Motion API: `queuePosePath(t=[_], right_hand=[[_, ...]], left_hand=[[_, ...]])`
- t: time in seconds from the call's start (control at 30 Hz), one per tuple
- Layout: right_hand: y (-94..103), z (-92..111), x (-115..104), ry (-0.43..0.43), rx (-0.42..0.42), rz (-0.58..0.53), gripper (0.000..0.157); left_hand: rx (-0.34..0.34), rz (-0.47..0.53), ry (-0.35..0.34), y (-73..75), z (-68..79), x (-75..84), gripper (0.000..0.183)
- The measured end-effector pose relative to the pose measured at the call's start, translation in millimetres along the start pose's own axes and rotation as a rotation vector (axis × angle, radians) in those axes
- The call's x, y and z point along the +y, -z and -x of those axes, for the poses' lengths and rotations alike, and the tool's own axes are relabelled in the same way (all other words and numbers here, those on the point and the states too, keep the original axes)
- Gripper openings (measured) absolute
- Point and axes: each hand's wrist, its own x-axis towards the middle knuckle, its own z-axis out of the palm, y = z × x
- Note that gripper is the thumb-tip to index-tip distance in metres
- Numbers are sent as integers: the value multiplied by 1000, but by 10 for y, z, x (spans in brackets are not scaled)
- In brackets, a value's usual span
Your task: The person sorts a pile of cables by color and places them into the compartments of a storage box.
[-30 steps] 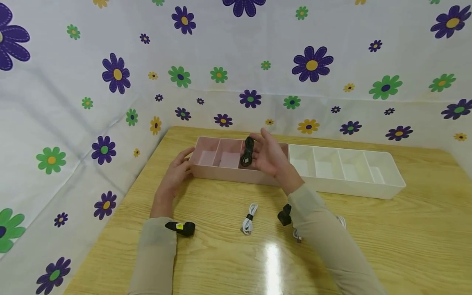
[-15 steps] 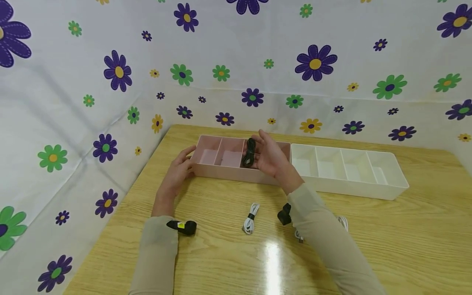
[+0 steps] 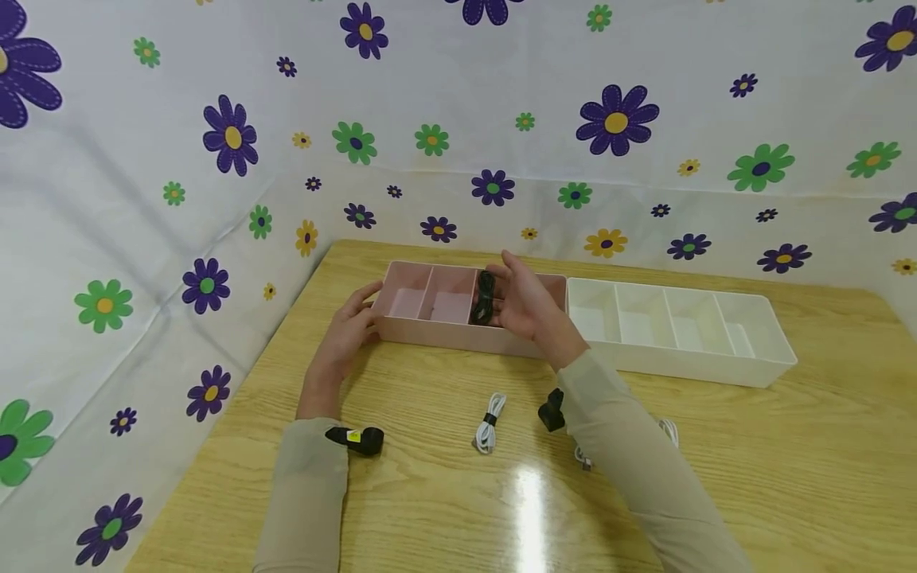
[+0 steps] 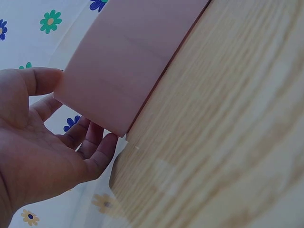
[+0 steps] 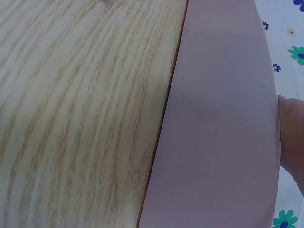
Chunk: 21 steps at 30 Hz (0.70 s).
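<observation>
My left hand (image 3: 345, 338) holds the left end of a pink divided box (image 3: 444, 336). In the left wrist view its thumb touches the box's upper corner, and bent fingers (image 4: 102, 154) lie against the end wall. My right hand (image 3: 526, 302) reaches over the box's right half. Its fingers hold a coiled black cable (image 3: 484, 298) at the third compartment from the left, and the cable hangs low within the walls. The two left compartments show bare floors; the right hand partly hides the rest. In the right wrist view, the front wall hides most of that hand.
A white divided box (image 3: 680, 362) adjoins the pink one on the right. On the wooden table (image 3: 415, 509) lie a coiled white cable (image 3: 489, 424) and more white cable (image 3: 583, 458), partly hidden by the right sleeve. A flowered cloth (image 3: 430, 95) hangs behind.
My right hand has lowered the black cable slightly into the pink box's compartment. The left hand stays at the box's end. The head view has shifted a little.
</observation>
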Motion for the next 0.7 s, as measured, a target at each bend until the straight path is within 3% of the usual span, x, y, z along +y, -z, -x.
queuePosePath(t=[0.7], right_hand=[[-22,-69,-12,-70,8,66,67]], left_hand=[[14,-4,6,-20,-4,-3,55]])
